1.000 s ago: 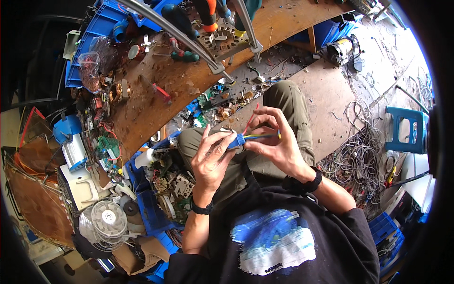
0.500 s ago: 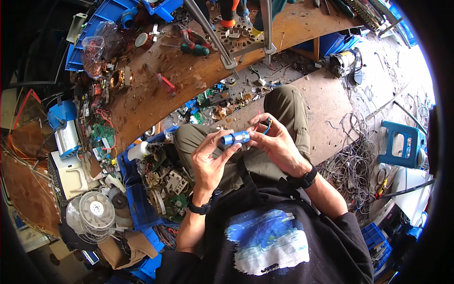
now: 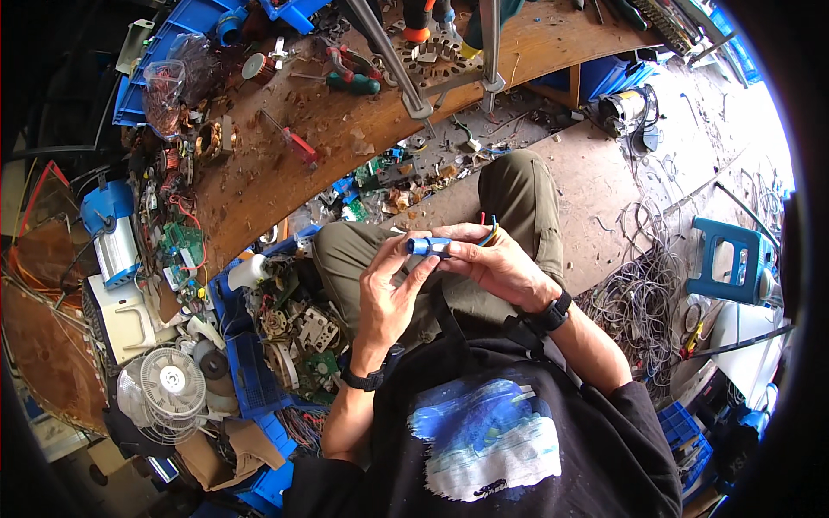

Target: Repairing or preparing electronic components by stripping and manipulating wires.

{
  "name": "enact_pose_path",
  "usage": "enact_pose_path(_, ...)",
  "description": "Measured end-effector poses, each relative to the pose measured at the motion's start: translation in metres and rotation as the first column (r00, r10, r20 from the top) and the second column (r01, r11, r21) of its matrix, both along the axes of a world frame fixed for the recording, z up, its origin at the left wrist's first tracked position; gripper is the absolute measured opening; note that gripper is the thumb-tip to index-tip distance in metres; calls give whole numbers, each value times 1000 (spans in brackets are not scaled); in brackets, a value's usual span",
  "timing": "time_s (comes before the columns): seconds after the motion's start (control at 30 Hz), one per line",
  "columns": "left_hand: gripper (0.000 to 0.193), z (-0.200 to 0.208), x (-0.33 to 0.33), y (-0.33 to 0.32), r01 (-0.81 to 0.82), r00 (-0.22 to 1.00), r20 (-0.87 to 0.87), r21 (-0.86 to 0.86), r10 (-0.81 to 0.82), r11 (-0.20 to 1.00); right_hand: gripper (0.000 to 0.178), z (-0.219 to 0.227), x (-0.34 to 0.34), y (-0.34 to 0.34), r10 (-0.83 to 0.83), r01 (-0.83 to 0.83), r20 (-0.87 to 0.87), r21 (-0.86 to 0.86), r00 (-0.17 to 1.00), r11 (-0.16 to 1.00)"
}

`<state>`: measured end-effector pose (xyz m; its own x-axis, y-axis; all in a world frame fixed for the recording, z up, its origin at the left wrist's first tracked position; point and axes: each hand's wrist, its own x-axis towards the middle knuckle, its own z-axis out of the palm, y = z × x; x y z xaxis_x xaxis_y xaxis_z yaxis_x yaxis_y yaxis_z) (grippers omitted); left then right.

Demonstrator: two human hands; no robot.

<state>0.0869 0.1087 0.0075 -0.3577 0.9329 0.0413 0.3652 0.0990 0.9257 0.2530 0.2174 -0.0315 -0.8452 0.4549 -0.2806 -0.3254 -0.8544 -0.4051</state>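
Over my lap, both hands are closed on a small blue cylindrical part (image 3: 421, 246) with a pale patch on its side; its exact kind is unclear. My left hand (image 3: 387, 281) pinches its left end between thumb and fingers. The fingers of my right hand (image 3: 496, 268) wrap round its right end and cover it. Thin red, yellow and blue wires (image 3: 494, 231) stick up between the right fingers. Where they join the blue part is hidden.
A wooden bench (image 3: 285, 186) spans the far side, holding a red-handled screwdriver (image 3: 300, 147) and pliers (image 3: 352, 82). At my left, a blue crate (image 3: 255, 380) holds circuit boards. Tangled cables (image 3: 635, 319) and a blue stool (image 3: 730, 259) are at my right.
My right hand has shifted left along the blue part, its fingers now covering more of it. The wires, spread before, now stand closer together. The left hand keeps its pinch.
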Motion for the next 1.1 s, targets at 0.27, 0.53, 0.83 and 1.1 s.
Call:
enact_pose_path(0.27,28,4,10,4,13,1000,-1,2,-13,1000,27,-19,2,-5,-61,62,-108,0,992,998)
enact_pose_path(0.53,33,15,8,9,63,962,-271,75,-41,995,26,-28,-1,1,-34,41,-99,63,995,997)
enact_pose_path(0.83,33,11,12,4,37,948,-319,108,-1,993,27,-23,-1,-3,-33,43,-124,78,992,996)
enact_pose_path(1.1,33,12,5,3,65,959,-279,81,-40,995,26,-28,-4,-4,-63,72,-146,60,987,996)
